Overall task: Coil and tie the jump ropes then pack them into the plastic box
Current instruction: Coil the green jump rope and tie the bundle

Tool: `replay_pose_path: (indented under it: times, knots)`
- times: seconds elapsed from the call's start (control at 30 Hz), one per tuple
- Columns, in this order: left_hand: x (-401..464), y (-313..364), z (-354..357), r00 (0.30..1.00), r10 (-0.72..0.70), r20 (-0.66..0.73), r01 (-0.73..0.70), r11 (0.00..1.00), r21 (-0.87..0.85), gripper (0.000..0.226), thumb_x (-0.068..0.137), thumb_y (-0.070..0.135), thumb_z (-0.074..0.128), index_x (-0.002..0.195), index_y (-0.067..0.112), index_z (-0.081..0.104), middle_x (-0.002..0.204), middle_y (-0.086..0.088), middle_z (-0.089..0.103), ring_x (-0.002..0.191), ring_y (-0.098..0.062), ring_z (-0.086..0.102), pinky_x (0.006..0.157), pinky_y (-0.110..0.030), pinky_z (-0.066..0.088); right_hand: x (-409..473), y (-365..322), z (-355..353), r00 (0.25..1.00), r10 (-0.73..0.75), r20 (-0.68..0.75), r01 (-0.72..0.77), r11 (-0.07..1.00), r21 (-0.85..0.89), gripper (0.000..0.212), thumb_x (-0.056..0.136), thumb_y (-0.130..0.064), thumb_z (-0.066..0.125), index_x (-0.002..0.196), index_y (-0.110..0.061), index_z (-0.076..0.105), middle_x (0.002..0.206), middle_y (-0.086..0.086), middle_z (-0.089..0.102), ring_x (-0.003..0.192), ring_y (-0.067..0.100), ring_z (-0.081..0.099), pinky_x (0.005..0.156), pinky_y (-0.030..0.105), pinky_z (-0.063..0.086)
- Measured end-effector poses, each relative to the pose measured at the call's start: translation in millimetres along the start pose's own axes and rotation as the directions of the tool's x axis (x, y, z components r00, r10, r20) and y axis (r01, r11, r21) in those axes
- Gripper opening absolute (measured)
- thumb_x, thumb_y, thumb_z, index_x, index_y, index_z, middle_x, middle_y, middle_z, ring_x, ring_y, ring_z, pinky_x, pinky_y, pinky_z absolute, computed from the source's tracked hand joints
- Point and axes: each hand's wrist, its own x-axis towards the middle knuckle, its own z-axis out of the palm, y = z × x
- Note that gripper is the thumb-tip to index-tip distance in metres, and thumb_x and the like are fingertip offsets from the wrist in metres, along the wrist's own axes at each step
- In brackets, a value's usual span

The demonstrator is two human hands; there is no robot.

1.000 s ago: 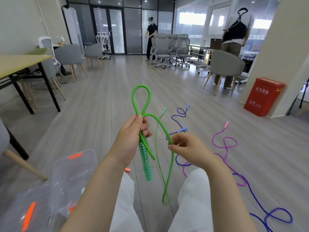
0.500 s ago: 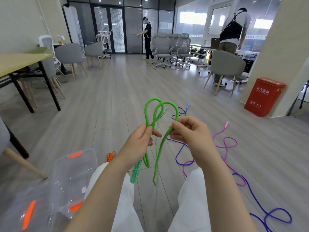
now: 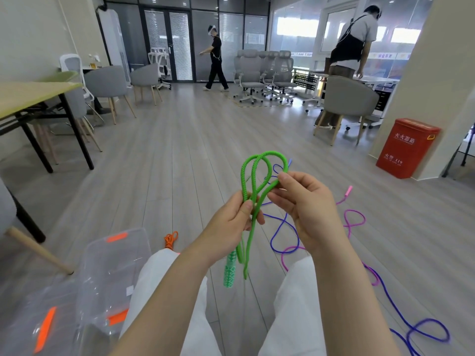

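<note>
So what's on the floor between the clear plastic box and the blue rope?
In the head view, a small orange rope lies between the plastic box and the blue rope, along with the person's knee.

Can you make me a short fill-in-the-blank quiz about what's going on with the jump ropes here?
1. Both hands hold the ____ jump rope.
2. The left hand and the right hand have coiled it into ____ loops.
3. The clear plastic box stands on the person's ____ side.
4. The blue rope and pink rope lie on the ____.

Answers: green; two; left; floor
</note>
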Motion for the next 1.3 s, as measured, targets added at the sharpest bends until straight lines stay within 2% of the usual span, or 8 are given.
replay_pose_path:
  times: [0.27, 0.47, 0.53, 0.67, 0.87, 1.0, 1.13, 1.3]
  knots:
    - [3, -11, -2, 0.996, 0.077, -0.040, -0.067, 0.975, 0.211, 0.030, 0.100, 0.037, 0.034, 0.085, 0.019, 0.054, 0.083, 0.007, 0.054, 0.085, -0.016, 0.049, 0.076, -0.034, 0.041, 2, 4, 0, 1.000, 0.000, 0.024, -0.001, 1.000, 0.022, 0.005, 0.092, -0.005, 0.062, 0.090, -0.003, 0.065, 0.084, 0.014, 0.067, 0.072, 0.019, 0.068, 0.065, 0.022, 0.056]
    - [3, -5, -2, 0.978, -0.046, -0.205, 0.053, 0.998, 0.026, 0.025, 0.105, 0.026, 0.033, 0.097, 0.011, 0.052, 0.087, 0.000, 0.059, 0.080, 0.001, 0.059, 0.074, -0.021, 0.041, 10, 20, -1, 0.997, 0.080, -0.002, -0.079, 0.988, 0.130, 0.019, 0.099, -0.016, 0.054, 0.101, 0.000, 0.063, 0.081, 0.013, 0.071, 0.076, 0.023, 0.070, 0.070, 0.029, 0.060]
    - [3, -6, -4, 0.969, -0.019, -0.248, 0.008, 0.999, -0.045, 0.022, 0.105, 0.023, 0.034, 0.092, 0.013, 0.049, 0.082, 0.002, 0.054, 0.079, -0.007, 0.057, 0.080, -0.026, 0.043, 15, 41, -7, 0.985, 0.170, -0.015, -0.169, 0.985, 0.029, 0.017, 0.098, -0.012, 0.052, 0.106, -0.001, 0.061, 0.088, 0.016, 0.070, 0.078, 0.025, 0.068, 0.075, 0.033, 0.061]
    - [5, -2, -10, 0.970, 0.048, -0.237, -0.080, 0.989, -0.126, 0.018, 0.105, 0.017, 0.036, 0.103, 0.020, 0.053, 0.080, 0.005, 0.047, 0.069, -0.002, 0.051, 0.091, -0.035, 0.052, 15, 97, -25, 0.944, 0.298, 0.142, -0.194, 0.849, -0.492, 0.029, 0.088, 0.004, 0.051, 0.109, -0.012, 0.064, 0.106, 0.008, 0.069, 0.090, 0.015, 0.062, 0.086, 0.028, 0.052]
    - [3, 11, -14, 0.976, 0.034, -0.217, -0.082, 0.973, -0.217, 0.023, 0.105, 0.016, 0.038, 0.105, 0.015, 0.061, 0.074, 0.003, 0.049, 0.072, -0.010, 0.052, 0.088, -0.035, 0.054, 12, 144, -31, 0.810, 0.487, 0.328, -0.097, 0.662, -0.743, 0.042, 0.080, -0.022, 0.067, 0.121, -0.033, 0.061, 0.123, -0.014, 0.063, 0.121, 0.007, 0.052, 0.105, 0.033, 0.042]
    - [2, 19, -18, 0.968, 0.012, -0.252, -0.096, 0.941, -0.324, 0.023, 0.105, 0.014, 0.037, 0.100, 0.014, 0.060, 0.070, 0.010, 0.056, 0.069, -0.011, 0.054, 0.085, -0.035, 0.055, 12, 155, -41, 0.860, 0.422, 0.287, -0.054, 0.634, -0.771, 0.019, 0.087, -0.015, 0.062, 0.102, -0.027, 0.069, 0.107, -0.009, 0.070, 0.108, 0.009, 0.062, 0.098, 0.028, 0.048]
    - [6, 22, -30, 0.939, -0.011, -0.345, -0.158, 0.874, -0.460, 0.022, 0.105, 0.013, 0.035, 0.098, 0.011, 0.056, 0.075, 0.007, 0.051, 0.058, -0.007, 0.044, 0.062, -0.023, 0.047, 14, 148, -50, 0.944, 0.300, 0.139, -0.115, 0.691, -0.714, 0.013, 0.090, -0.008, 0.063, 0.099, -0.015, 0.068, 0.088, -0.004, 0.070, 0.085, 0.010, 0.063, 0.063, 0.003, 0.042]
    - [10, 21, -57, 0.858, -0.091, -0.505, -0.231, 0.810, -0.539, 0.023, 0.106, 0.012, 0.031, 0.095, 0.015, 0.052, 0.079, 0.005, 0.047, 0.051, -0.005, 0.034, 0.051, -0.018, 0.036, 23, 115, -66, 0.996, 0.079, -0.040, -0.088, 0.841, -0.533, 0.014, 0.082, -0.017, 0.077, 0.089, -0.012, 0.066, 0.077, 0.002, 0.066, 0.075, 0.015, 0.060, 0.070, 0.022, 0.047]
